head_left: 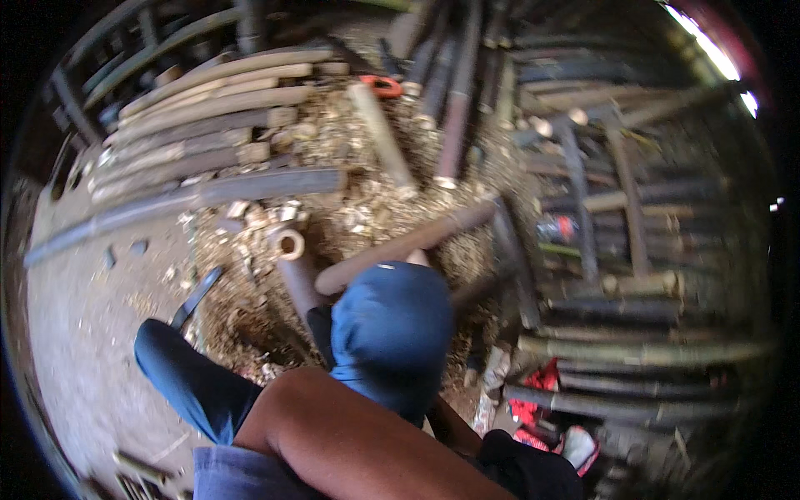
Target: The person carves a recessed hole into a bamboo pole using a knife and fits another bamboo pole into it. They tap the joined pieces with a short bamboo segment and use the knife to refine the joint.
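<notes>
Neither of my hands shows in the head view. My bare left forearm (358,433) crosses my lap toward the lower right, and its hand is out of sight. A bit of my right forearm (452,429) shows beside my blue-clad knee (392,329); that hand is hidden. Just beyond the knee lies a brown bamboo pole (408,244), tilted. Left of it a bamboo piece (298,279) turns its round, hollow cut end toward me. A dark flat blade (197,297) sticks out beside my other knee (196,379); its handle is hidden.
Wood chips (333,133) cover the ground ahead. Cut bamboo lengths (208,112) lie in rows at the left, with a long dark pole (192,198) before them. An orange handle (381,86) lies farther off. Bamboo poles and frames (617,192) crowd the right, near red cloth (533,392).
</notes>
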Action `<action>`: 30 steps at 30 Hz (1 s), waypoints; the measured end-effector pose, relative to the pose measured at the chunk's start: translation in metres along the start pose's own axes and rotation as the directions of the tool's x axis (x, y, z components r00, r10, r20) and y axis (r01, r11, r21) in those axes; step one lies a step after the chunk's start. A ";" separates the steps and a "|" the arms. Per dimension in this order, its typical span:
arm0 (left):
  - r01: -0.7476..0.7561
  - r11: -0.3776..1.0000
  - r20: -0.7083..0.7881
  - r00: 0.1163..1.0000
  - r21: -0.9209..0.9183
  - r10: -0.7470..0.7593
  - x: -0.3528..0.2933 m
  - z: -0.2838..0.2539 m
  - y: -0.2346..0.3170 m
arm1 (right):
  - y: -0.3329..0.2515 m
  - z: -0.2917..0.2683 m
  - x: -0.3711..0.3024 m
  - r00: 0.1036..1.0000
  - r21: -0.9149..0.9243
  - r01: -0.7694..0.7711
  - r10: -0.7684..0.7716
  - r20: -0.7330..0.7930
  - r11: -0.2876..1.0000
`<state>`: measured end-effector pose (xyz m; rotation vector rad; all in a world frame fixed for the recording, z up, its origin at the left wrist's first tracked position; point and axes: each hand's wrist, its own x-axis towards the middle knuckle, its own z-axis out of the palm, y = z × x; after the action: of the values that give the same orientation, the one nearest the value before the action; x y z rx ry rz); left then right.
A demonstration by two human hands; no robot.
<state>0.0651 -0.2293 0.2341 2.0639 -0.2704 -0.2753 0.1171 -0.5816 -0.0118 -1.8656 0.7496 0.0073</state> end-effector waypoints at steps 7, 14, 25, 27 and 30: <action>0.020 0.997 0.097 0.995 -0.080 -0.012 0.008 0.048 0.022 | 0.001 -0.051 0.037 0.965 0.093 -0.034 0.057 -0.255 0.995; 0.012 0.996 0.081 0.997 -0.084 -0.005 -0.010 0.043 0.029 | -0.010 -0.031 0.052 0.966 0.088 -0.019 0.041 -0.257 0.996; -0.179 0.976 -0.042 0.984 -0.124 0.175 0.002 0.045 0.057 | -0.031 -0.023 0.081 0.959 -0.067 0.134 -0.147 -0.243 0.989; -0.263 0.958 -0.093 0.963 -0.117 0.253 0.008 0.038 0.076 | -0.042 -0.013 0.083 0.942 -0.100 0.245 -0.261 -0.211 0.964; -0.402 0.911 -0.167 0.908 -0.091 0.384 0.020 0.027 0.117 | -0.077 0.011 0.075 0.934 -0.030 0.349 -0.350 -0.078 0.937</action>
<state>0.0667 -0.3135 0.3224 1.8457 -0.5577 0.1045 0.2195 -0.5915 0.0226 -2.0012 0.4633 -0.2933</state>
